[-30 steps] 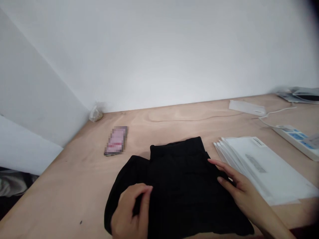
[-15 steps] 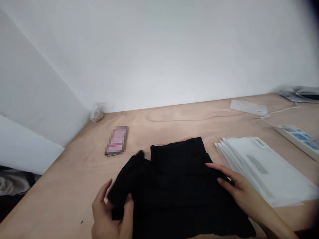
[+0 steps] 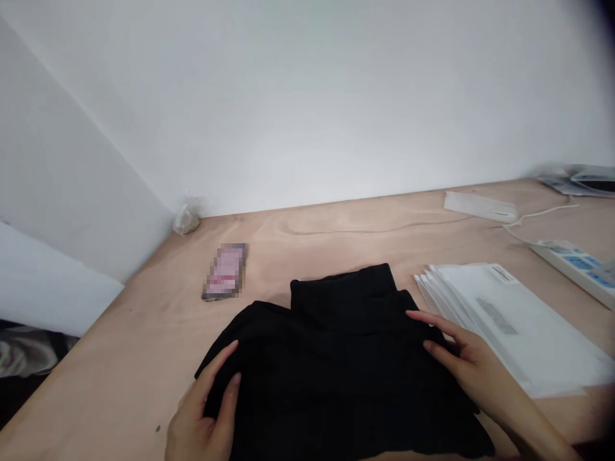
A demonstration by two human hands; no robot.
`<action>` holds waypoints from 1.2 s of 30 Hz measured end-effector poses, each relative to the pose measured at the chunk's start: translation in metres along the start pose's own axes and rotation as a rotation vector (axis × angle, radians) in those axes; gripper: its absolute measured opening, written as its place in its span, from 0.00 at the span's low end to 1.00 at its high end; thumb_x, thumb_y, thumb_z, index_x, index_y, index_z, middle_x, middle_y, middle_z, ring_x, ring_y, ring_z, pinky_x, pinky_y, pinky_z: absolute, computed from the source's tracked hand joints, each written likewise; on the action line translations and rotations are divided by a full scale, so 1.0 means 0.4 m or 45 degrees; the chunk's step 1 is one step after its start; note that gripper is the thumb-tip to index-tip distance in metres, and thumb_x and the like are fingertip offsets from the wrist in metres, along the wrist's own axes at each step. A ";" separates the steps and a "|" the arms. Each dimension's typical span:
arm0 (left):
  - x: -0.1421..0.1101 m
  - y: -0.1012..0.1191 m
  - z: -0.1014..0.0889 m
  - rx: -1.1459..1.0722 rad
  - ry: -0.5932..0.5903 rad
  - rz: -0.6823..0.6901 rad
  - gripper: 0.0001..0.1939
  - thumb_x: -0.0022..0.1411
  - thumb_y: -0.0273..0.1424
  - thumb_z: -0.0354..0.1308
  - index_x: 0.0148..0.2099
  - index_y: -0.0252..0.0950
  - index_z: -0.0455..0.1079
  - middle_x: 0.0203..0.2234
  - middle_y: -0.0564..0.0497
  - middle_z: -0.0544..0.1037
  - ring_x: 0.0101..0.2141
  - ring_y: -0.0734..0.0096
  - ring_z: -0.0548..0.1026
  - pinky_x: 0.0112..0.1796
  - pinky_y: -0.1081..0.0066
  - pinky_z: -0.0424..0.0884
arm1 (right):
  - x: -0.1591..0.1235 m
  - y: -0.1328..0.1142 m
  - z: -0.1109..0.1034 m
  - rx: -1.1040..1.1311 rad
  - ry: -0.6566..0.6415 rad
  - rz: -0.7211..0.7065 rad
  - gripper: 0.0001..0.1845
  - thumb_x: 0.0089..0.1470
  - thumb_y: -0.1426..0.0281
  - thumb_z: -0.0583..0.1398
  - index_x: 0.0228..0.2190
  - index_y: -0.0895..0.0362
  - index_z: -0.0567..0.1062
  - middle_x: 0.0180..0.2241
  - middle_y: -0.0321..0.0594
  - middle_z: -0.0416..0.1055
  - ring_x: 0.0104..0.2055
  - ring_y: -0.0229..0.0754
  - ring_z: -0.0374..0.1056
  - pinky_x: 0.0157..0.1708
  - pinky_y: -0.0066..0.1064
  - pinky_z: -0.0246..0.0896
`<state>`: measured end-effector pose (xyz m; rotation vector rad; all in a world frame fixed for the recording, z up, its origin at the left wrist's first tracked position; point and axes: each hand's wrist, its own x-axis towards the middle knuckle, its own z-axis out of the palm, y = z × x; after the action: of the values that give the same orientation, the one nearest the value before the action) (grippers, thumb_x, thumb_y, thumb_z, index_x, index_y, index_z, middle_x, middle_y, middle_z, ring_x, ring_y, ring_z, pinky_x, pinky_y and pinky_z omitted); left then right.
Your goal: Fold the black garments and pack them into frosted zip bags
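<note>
A black garment (image 3: pixel 336 365) lies folded on the wooden table (image 3: pixel 336 237), its collar end pointing away from me. My left hand (image 3: pixel 202 416) rests at the garment's left edge, fingers stretched flat along the cloth. My right hand (image 3: pixel 461 358) lies on the garment's right edge, fingers extended and flat on the fabric. Neither hand grips anything.
A stack of white plastic bags (image 3: pixel 509 323) lies just right of the garment. A phone (image 3: pixel 225 271) lies to the back left, a small crumpled bag (image 3: pixel 186 218) by the wall. A power strip (image 3: pixel 574 262), white cable and a flat white packet (image 3: pixel 480 206) sit at the back right.
My left hand let go of the bunched left part of the garment, which now lies spread flat. The hand is stretched out on its edge. My right hand hardly moved.
</note>
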<state>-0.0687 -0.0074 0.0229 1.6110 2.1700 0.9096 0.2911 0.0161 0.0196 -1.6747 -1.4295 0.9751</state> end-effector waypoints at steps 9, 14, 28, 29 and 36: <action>0.050 0.081 -0.026 0.014 0.325 0.370 0.14 0.59 0.36 0.53 0.48 0.44 0.67 0.51 0.50 0.68 0.52 0.59 0.65 0.55 0.54 0.58 | 0.033 0.007 -0.014 -0.226 0.020 -0.108 0.22 0.51 0.66 0.53 0.49 0.47 0.69 0.46 0.38 0.72 0.42 0.46 0.69 0.38 0.36 0.66; 0.164 0.221 0.045 0.171 -0.414 1.053 0.24 0.60 0.20 0.44 0.55 0.46 0.63 0.54 0.54 0.68 0.57 0.64 0.59 0.55 0.56 0.57 | 0.093 -0.002 -0.027 -0.353 -0.048 -0.269 0.18 0.48 0.69 0.54 0.42 0.48 0.75 0.38 0.38 0.72 0.38 0.43 0.68 0.39 0.36 0.63; 0.312 0.214 0.132 0.303 -0.502 0.511 0.16 0.61 0.35 0.52 0.51 0.39 0.63 0.28 0.54 0.75 0.31 0.69 0.75 0.34 0.67 0.68 | 0.275 -0.061 0.006 -0.558 0.178 -0.142 0.18 0.51 0.56 0.54 0.17 0.53 0.66 0.18 0.34 0.66 0.22 0.41 0.62 0.24 0.30 0.51; 0.315 0.218 0.138 0.305 -0.490 0.495 0.16 0.61 0.36 0.52 0.50 0.37 0.64 0.30 0.53 0.75 0.31 0.69 0.74 0.35 0.66 0.68 | 0.280 -0.060 0.009 -0.585 0.190 -0.131 0.18 0.51 0.56 0.53 0.17 0.53 0.66 0.18 0.35 0.66 0.22 0.41 0.63 0.24 0.31 0.51; 0.286 0.252 0.092 0.352 -0.367 0.499 0.13 0.59 0.36 0.52 0.46 0.40 0.68 0.34 0.51 0.77 0.39 0.62 0.74 0.38 0.65 0.65 | 0.253 -0.058 -0.016 -0.630 0.200 -0.119 0.14 0.51 0.56 0.54 0.32 0.52 0.72 0.25 0.36 0.73 0.29 0.44 0.68 0.29 0.32 0.57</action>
<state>-0.0101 0.1287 0.0748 2.1990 1.8766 0.4390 0.2964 0.1192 0.0335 -1.9574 -1.7162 0.4432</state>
